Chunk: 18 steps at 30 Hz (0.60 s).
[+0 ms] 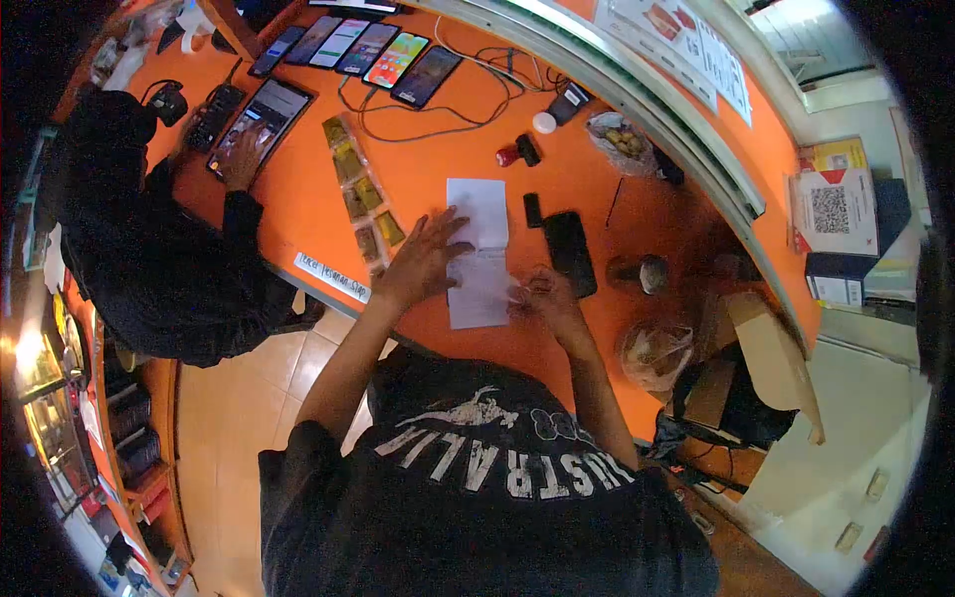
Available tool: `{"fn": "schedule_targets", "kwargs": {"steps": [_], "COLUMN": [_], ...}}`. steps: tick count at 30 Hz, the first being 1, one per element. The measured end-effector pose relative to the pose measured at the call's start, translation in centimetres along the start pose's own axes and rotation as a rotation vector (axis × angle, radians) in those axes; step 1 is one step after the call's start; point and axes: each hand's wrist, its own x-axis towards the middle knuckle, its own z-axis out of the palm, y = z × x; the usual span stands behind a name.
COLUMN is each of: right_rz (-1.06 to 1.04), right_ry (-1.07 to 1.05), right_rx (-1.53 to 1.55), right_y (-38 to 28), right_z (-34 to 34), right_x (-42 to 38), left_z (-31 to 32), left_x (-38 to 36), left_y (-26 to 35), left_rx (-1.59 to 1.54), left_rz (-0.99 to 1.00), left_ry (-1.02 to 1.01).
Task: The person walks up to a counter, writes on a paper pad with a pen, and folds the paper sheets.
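Note:
A white paper pad or booklet [478,211] lies on the orange table in front of me, with a crease across its middle and faint marks on the lower half. My left hand [426,261] rests with spread fingers over its left edge, fingertips on the paper. At the lower right edge is my right hand [547,296], its fingers curled together in a pinch. Whatever those fingers hold, if anything, is too small and blurred to name. Just beyond that hand lie a black phone [569,254] and a small black object [532,210].
To the left, a co-worker's hand [239,154] touches a tablet [261,127]. A strip of small packets [360,189] lies left of the paper. Several phones [396,62] and cables line the back. Plastic bags [657,355] and a cup [652,274] stand at right.

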Motion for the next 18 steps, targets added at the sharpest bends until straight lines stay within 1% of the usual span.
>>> {"fn": "schedule_targets", "kwargs": {"steps": [1, 2, 4, 5, 7, 8, 10, 11, 14, 16, 17, 18], "right_rz": [0.105, 0.103, 0.017, 0.02, -0.082, -0.079, -0.46, -0.458, -0.511, -0.598, -0.603, -0.567], "right_ry": [-0.014, -0.011, 0.025, 0.029, -0.08, -0.081, 0.035, 0.033, 0.034, -0.026, -0.036, -0.093], "right_rx": [0.199, 0.202, 0.138, 0.142, -0.377, -0.375, -0.931, -0.93, -1.092, -1.226, -1.23, -1.23], "right_y": [-0.6, -0.4, 0.0, 0.0, 0.1, -0.8, -2.5, -2.4, -1.8, -0.5, -0.5, -0.6], "right_z": [0.1, 0.0, -0.3, -0.5, -0.8, -0.3, 1.0, 1.6, 3.3, 3.8, 3.7, 3.4], "right_x": [-0.3, -0.4, -0.5, -0.4, -0.1, -0.6, -1.7, -1.7, -1.1, 0.1, 0.5, 0.8], "left_z": [0.4, 0.8, 1.9, 2.4, 3.2, 3.3, 3.3, 3.2, 2.7, 2.4, 2.2, 2.1], "left_x": [0.1, 0.0, -0.4, -0.5, -0.8, -0.8, -0.9, -0.9, -0.6, -0.5, -0.5, -0.4], "left_y": [-0.2, -0.3, -0.3, -0.5, -0.8, -0.8, -0.7, -0.6, -0.5, -0.4, -0.3, -0.2], "left_rx": [0.046, 0.047, -0.021, -0.022, -0.001, -0.002, -0.01, -0.011, -0.026, -0.055, -0.057, -0.053], "left_rz": [0.007, 0.011, -0.058, -0.056, -0.046, -0.047, -0.052, -0.053, -0.075, -0.095, -0.104, -0.105], "left_ry": [-0.048, -0.05, -0.007, -0.013, 0.04, 0.037, 0.075, 0.072, 0.058, 0.054, 0.06, 0.043]}}
